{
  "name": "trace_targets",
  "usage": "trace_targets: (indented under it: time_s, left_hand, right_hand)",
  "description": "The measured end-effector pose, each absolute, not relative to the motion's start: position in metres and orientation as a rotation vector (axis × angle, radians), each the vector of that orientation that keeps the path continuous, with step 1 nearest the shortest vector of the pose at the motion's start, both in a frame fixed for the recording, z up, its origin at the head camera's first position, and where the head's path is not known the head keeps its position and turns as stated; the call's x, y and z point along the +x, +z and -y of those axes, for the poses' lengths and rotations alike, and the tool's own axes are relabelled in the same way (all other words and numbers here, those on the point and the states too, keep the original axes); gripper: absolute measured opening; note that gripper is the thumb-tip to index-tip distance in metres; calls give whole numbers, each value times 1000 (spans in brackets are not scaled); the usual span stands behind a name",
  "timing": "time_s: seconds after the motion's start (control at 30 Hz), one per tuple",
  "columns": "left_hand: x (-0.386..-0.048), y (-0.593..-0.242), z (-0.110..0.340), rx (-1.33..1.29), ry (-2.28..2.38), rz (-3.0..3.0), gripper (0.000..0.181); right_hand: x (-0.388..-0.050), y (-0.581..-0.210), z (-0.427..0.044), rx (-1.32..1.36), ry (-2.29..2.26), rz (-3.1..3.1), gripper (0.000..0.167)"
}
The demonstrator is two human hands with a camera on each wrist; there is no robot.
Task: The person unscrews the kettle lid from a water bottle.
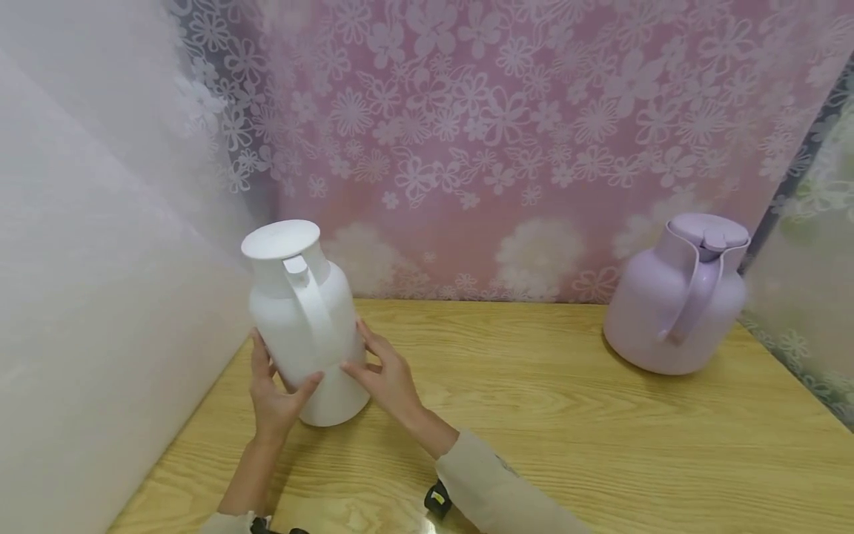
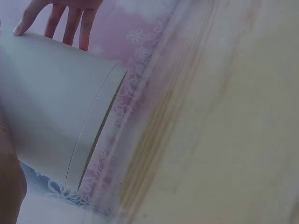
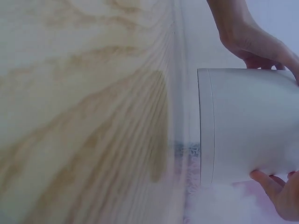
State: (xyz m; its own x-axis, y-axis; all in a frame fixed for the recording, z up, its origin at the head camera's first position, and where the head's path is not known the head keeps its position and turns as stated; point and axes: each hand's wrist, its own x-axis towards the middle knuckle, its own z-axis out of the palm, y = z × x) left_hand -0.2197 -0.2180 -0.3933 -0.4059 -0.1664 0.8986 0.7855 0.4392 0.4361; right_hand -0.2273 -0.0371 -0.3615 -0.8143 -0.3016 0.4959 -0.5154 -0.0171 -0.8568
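A white thermos jug (image 1: 313, 319), lid on top and handle facing me, stands slightly tilted at the left of the table. My left hand (image 1: 275, 400) grips its lower left side, the thumb lying across the front. From the right, my right hand (image 1: 392, 377) holds the body below the handle, thumb in front and fingers along the side. In the left wrist view the jug's base (image 2: 96, 130) appears raised off the table; the right wrist view also shows a gap beneath its bottom rim (image 3: 206, 126). The fingers behind the jug are partly hidden.
On the right side of the wooden table (image 1: 507, 415) stands a lilac thermos jug (image 1: 674, 304) with its handle towards me. A pink floral curtain (image 1: 480, 148) hangs behind the table. A white surface (image 1: 100, 259) borders the left edge.
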Motion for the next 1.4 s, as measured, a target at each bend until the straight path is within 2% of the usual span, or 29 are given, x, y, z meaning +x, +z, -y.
trace_targets:
  time_s: [1.4]
  left_hand:
    - [-213,-386,157,-786,-1208,1594,96]
  right_hand:
    - [-181,-356,-21,669,1677,2041,63]
